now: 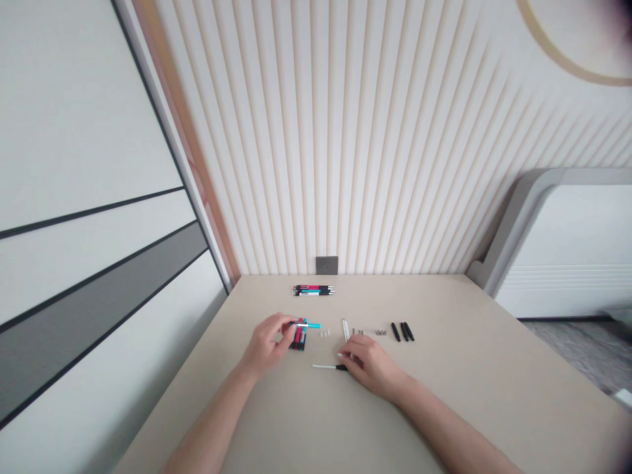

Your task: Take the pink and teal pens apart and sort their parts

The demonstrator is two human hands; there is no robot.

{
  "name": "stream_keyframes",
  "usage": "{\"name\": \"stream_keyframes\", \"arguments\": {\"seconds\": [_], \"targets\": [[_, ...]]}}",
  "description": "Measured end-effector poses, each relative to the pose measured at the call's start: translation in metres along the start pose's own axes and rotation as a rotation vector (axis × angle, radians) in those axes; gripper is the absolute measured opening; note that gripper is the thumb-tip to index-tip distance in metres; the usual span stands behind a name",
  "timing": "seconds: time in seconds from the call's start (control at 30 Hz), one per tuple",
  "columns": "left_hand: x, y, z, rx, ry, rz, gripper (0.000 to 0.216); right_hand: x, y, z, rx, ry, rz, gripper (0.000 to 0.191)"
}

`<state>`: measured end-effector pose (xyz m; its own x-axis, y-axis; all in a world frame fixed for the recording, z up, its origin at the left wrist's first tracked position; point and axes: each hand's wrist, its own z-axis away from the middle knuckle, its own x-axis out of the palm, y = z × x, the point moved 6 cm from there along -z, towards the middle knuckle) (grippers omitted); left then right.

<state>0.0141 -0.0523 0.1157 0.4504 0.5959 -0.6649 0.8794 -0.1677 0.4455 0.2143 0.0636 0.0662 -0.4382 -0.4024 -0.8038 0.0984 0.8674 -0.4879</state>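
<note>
Pinching, left grip (pixel 269 341): fingertips together on the black end of a blue barrel (pixel 312 326), held over the barrel pile, blue end toward the right edge of the bench (pixel 306 421).
Right grip (pixel 371 364): low at the bench, fingers curled close to a black section (pixel 341 368); cannot tell whether clamped on it or merely beside it.
White rod (pixel 322 367): apparently joined to that black section, pointing toward the left edge.
Barrel pile (pixel 299 337): pink and blue with black ends, under the left fingertips, at the left-edge end of the row.
Small white pieces (pixel 324 334): loose, between pile and right grip.
White sticks (pixel 345 327): loose, just past the right fingers, aimed roughly at the far edge.
Metallic bits (pixel 381 332): loose, in two clusters, right-edge side of the sticks.
Black tubes (pixel 405 331): three, separate, nearest the right edge.
Whole pens (pixel 313 290): together near the far edge, pink, blue and white among them.
Complete, by judgement: only the far-edge group.
Part-joined: probably just the rod and black section.
Remaining: barrels and small parts along the row, all separate; roughly midway overall.
</note>
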Motion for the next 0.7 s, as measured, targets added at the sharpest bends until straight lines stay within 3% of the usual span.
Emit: {"name": "stream_keyframes", "arguments": {"seconds": [0.1, 0.2, 0.4, 0.5, 0.7], "targets": [[-0.022, -0.024, -0.001, -0.138, 0.138, -0.170, 0.018, -0.001, 0.003, 0.001, 0.026, 0.021, 0.052, 0.021], [-0.032, -0.045, 0.002, -0.270, 0.155, -0.300, 0.021, -0.004, 0.003, 0.001, 0.050, 0.008, 0.126, 0.023], [-0.017, -0.067, 0.009, -0.451, -0.059, -0.337, 0.021, -0.013, -0.006, -0.011, 0.035, -0.108, 0.306, 0.026], [-0.010, -0.070, 0.012, -0.459, -0.137, -0.326, 0.020, -0.011, -0.009, -0.020, 0.008, -0.163, 0.371, 0.022], [-0.006, -0.067, 0.015, -0.417, -0.249, -0.421, 0.015, -0.004, -0.013, -0.032, 0.005, -0.146, 0.397, 0.017]]}}
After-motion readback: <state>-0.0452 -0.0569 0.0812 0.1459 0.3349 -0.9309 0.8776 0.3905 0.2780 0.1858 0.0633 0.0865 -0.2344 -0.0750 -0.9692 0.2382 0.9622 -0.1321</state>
